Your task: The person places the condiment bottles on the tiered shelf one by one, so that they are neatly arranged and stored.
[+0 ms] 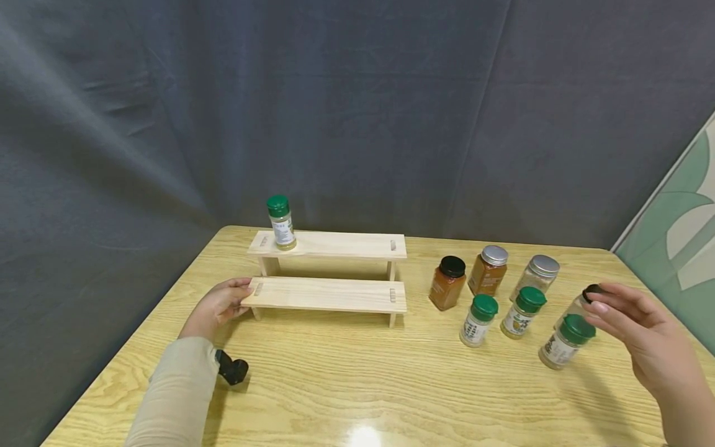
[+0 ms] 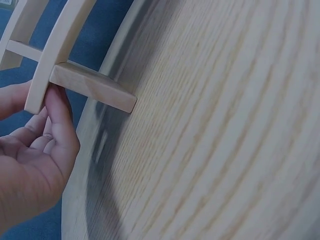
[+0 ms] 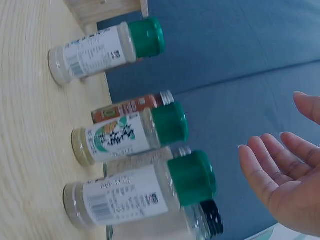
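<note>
My left hand point(image 1: 219, 305) pinches the left end of the lower board of a two-step wooden rack point(image 1: 329, 293), thumb on top and fingers beneath, as the left wrist view shows. On the rack's upper step stands a green-lidded spice jar point(image 1: 282, 225), near the left end. Over at the right, my right hand point(image 1: 648, 329) hovers with loosely bent fingers and holds nothing. Closest to it are a green-lidded spice jar point(image 1: 565, 343) and a black-lidded jar point(image 1: 592, 294), partly hidden behind. In the right wrist view the fingers point(image 3: 258, 172) are apart from the green lids.
Right of the rack stand two more green-lidded jars point(image 1: 477, 321), a black-lidded jar of red-brown spice point(image 1: 447, 284) and two silver-lidded jars point(image 1: 488, 271). A dark curtain point(image 1: 357, 112) hangs behind the wooden table point(image 1: 335, 385). A patterned panel point(image 1: 681, 230) borders the right.
</note>
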A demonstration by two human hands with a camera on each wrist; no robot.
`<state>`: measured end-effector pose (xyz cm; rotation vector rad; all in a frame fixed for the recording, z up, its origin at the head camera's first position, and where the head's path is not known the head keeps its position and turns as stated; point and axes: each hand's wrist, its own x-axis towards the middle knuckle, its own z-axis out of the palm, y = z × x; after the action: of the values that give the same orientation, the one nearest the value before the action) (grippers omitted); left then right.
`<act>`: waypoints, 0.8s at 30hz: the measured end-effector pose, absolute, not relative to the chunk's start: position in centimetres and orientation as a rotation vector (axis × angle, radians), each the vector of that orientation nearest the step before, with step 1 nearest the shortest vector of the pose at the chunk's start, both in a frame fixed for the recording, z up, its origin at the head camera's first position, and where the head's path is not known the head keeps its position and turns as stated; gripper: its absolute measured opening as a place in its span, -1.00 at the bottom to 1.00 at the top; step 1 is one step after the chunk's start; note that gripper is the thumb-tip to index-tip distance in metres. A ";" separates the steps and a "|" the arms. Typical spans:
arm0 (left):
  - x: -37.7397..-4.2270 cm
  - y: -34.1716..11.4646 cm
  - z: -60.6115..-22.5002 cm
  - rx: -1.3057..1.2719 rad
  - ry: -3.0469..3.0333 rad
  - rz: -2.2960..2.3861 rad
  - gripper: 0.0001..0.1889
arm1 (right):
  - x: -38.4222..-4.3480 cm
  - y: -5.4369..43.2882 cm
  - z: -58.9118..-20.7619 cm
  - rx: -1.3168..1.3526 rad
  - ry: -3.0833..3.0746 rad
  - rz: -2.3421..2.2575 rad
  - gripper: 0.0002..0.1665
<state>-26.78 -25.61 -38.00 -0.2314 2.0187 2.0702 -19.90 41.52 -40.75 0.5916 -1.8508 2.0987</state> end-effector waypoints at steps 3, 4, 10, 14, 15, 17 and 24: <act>-26.8 -25.6 -38.0 -0.221 1.992 2.085 -0.41 | -19.8 42.5 -41.6 0.527 -1.809 2.120 -0.43; -26.8 -25.6 -38.0 -0.219 1.984 2.090 -0.41 | -19.7 42.8 -41.8 0.498 -1.804 2.117 -0.43; -26.9 -25.8 -38.3 -0.217 1.947 2.130 -0.43 | -19.4 43.7 -42.6 0.331 -1.820 2.072 -0.43; -26.8 -25.8 -38.3 -0.216 1.948 2.132 -0.43 | -19.0 43.5 -42.6 0.287 -1.826 2.056 -0.44; -26.8 -25.8 -38.3 -0.213 1.950 2.129 -0.42 | -18.9 43.5 -42.7 0.280 -1.827 2.056 -0.45; -26.8 -25.8 -38.3 -0.210 1.955 2.124 -0.42 | -18.7 43.4 -42.9 0.271 -1.844 2.028 -0.45; -26.9 -25.7 -38.2 -0.214 1.965 2.117 -0.45 | -17.9 42.7 -43.1 0.261 -1.825 2.161 -0.44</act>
<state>-26.89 -25.74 -38.24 -0.2140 1.9651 2.1175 -17.86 42.71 -43.12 0.2612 -1.8247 2.1606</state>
